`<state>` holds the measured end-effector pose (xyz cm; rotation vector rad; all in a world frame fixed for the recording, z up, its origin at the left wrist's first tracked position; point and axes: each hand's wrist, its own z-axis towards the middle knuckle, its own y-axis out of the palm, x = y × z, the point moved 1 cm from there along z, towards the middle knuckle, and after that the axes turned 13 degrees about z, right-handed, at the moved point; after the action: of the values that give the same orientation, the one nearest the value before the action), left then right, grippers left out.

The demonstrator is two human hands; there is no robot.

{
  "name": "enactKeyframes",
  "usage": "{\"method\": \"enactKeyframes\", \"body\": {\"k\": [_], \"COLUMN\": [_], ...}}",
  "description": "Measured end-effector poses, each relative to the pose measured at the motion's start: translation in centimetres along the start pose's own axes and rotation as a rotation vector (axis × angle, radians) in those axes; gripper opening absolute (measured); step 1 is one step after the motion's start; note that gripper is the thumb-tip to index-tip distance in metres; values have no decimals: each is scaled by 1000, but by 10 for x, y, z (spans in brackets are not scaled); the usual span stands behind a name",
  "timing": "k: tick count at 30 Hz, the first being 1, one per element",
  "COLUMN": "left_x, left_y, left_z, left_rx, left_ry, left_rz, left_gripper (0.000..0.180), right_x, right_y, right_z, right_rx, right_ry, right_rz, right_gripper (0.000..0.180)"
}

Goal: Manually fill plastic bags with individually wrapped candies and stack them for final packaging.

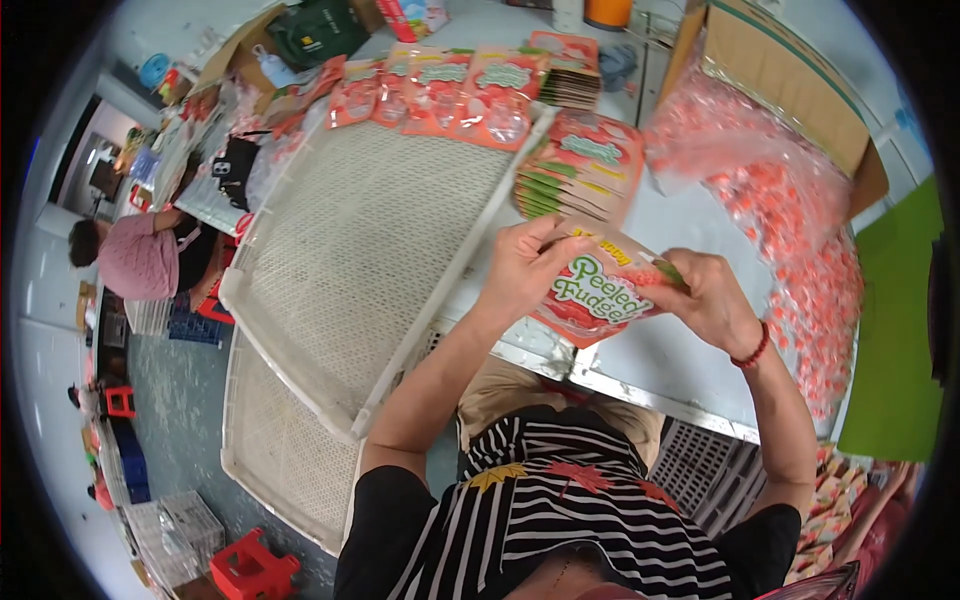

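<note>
pouch (pixel 597 291) over table edge, long axis running left-right, tilted | left hand (pixel 522 268) grips its left end, right hand (pixel 706 297) pinches its right end, equally near | pouch stack (pixel 577 168) just beyond pouch | tray (pixel 370 250) left of pouch

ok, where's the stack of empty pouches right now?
Head view, centre-right: the stack of pouches lies on the table, just beyond both hands, between the white mesh tray and the bag of red candies.

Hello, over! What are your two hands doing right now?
Left hand and right hand both gripping one red-and-green snack pouch above the table edge. Pouch stack behind it. White mesh tray alongside, left.
</note>
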<state>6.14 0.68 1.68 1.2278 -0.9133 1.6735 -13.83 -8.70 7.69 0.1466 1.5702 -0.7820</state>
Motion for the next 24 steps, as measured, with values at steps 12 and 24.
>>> {"method": "enactKeyframes", "body": {"k": [12, 24], "left_x": [-20, -71], "left_y": [-28, -86], "left_z": [-9, 28], "left_rx": [246, 542], "left_ry": [221, -93], "left_rz": [731, 339], "left_gripper": [119, 79], "right_x": [-24, -30], "right_y": [17, 113], "right_z": [78, 166], "right_rx": [-40, -66], "right_ry": [9, -142], "right_rz": [298, 469], "right_gripper": [18, 21]}}
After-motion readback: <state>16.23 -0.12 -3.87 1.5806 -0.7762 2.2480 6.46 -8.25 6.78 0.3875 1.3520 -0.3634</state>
